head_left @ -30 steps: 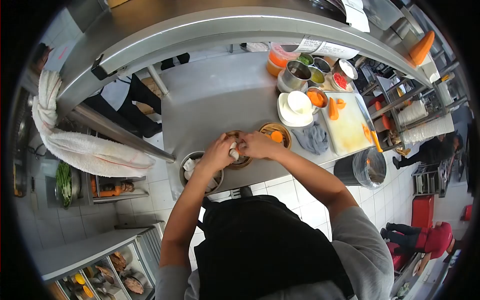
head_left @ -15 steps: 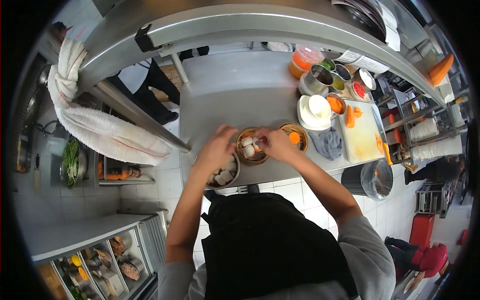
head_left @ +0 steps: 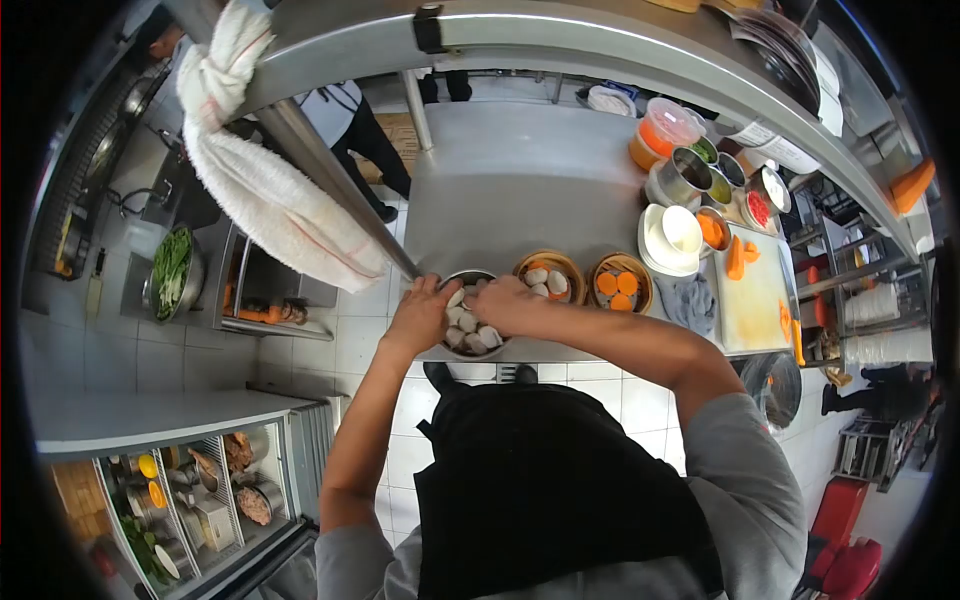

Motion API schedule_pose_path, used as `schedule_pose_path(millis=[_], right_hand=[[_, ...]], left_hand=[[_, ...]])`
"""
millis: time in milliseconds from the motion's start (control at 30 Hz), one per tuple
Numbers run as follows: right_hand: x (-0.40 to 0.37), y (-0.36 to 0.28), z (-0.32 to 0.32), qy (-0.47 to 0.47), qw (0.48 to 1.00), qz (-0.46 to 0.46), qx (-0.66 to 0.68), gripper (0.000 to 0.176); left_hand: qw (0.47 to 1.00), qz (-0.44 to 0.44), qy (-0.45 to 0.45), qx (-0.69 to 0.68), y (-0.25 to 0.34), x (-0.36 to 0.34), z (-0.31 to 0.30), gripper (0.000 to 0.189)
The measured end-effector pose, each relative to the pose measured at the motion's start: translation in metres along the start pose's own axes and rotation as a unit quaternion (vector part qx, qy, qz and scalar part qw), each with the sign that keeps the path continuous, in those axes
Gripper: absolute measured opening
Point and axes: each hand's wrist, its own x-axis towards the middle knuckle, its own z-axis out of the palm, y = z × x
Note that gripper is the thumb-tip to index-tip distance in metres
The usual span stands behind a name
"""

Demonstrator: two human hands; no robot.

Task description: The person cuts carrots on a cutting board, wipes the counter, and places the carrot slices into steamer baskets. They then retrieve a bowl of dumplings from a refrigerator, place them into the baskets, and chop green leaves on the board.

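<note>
Both hands are at the bowl of dumplings on the table's near edge. The left hand rests on its rim and the right hand dips in; I cannot tell whether either grips. This looks like picking out dumplings, and the next move calls for a gentle carry to the basket just beside.

The person wore a grey short-sleeved cotton T-shirt. Its loose sleeves ended near the elbows and left both forearms bare down to the wrists. Over the front of the shirt hung a plain black cloth apron, which was broad and creased, covered the chest and lap, and showed no lettering or marking. The left hand and the right hand were bare. The tip of a dark rounded shoe showed past the apron's far edge.
</note>
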Motion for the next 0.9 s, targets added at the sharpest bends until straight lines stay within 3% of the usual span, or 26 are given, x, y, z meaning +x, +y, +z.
schedule_pose_path(millis=[33, 100, 200, 267, 300, 333, 367, 400, 433, 500, 533, 633, 700, 767, 900], right_hand=[[-0.001, 0.003, 0.000, 0.002, 1.000, -0.004, -0.003, 0.035], [-0.009, 0.007, -0.011, -0.026, 0.998, -0.014, 0.048, 0.056], [-0.026, 0.010, -0.028, 0.004, 0.990, 0.039, 0.134, 0.060], [-0.040, 0.018, -0.031, 0.053, 0.975, 0.064, 0.207, 0.061], [-0.049, 0.022, -0.032, 0.100, 0.951, 0.087, 0.279, 0.062], [-0.058, 0.021, -0.029, 0.159, 0.940, 0.093, 0.287, 0.061], [-0.064, 0.015, -0.030, 0.163, 0.940, 0.098, 0.284, 0.061], [-0.068, 0.008, -0.032, 0.211, 0.917, 0.126, 0.313, 0.060], [-0.071, 0.001, -0.031, 0.258, 0.890, 0.153, 0.343, 0.059], [-0.073, -0.008, -0.019, 0.291, 0.880, 0.149, 0.345, 0.056], [-0.074, -0.013, -0.014, 0.315, 0.878, 0.140, 0.333, 0.054], [-0.084, -0.009, -0.011, 0.340, 0.881, 0.133, 0.302, 0.049], [-0.094, -0.010, -0.018, 0.173, 0.900, 0.145, 0.373, 0.049], [-0.099, -0.013, -0.014, 0.182, 0.913, 0.132, 0.340, 0.049], [-0.111, -0.024, -0.012, 0.174, 0.898, 0.142, 0.379, 0.051]], left_hand=[[1.000, 0.000, 0.000, -0.021, -0.001, 0.000, -0.001, 0.061], [0.999, 0.010, 0.008, -0.034, -0.003, -0.001, -0.003, 0.060], [0.997, 0.043, 0.047, -0.048, 0.002, -0.003, -0.011, 0.063], [0.982, 0.060, 0.179, 0.009, 0.023, -0.010, -0.027, 0.057], [0.981, 0.069, 0.182, 0.009, 0.031, -0.011, -0.023, 0.057], [0.965, -0.031, 0.168, -0.197, 0.040, -0.013, -0.016, 0.054], [0.900, -0.130, 0.143, -0.392, 0.051, -0.015, -0.011, 0.051], [0.833, -0.134, 0.144, -0.517, 0.066, -0.014, -0.005, 0.043], [0.836, -0.131, 0.141, -0.514, 0.075, -0.010, -0.002, 0.043], [0.742, -0.174, 0.010, -0.648, 0.091, -0.005, 0.005, 0.038], [0.765, -0.180, 0.045, -0.617, 0.100, -0.001, 0.009, 0.034], [0.812, -0.174, 0.033, -0.557, 0.104, -0.001, 0.001, 0.032], [0.815, -0.157, 0.034, -0.557, 0.105, -0.003, 0.016, 0.031], [0.824, -0.226, 0.087, -0.513, 0.113, -0.001, 0.026, 0.029], [0.837, -0.200, 0.105, -0.499, 0.131, -0.008, 0.028, 0.033]])
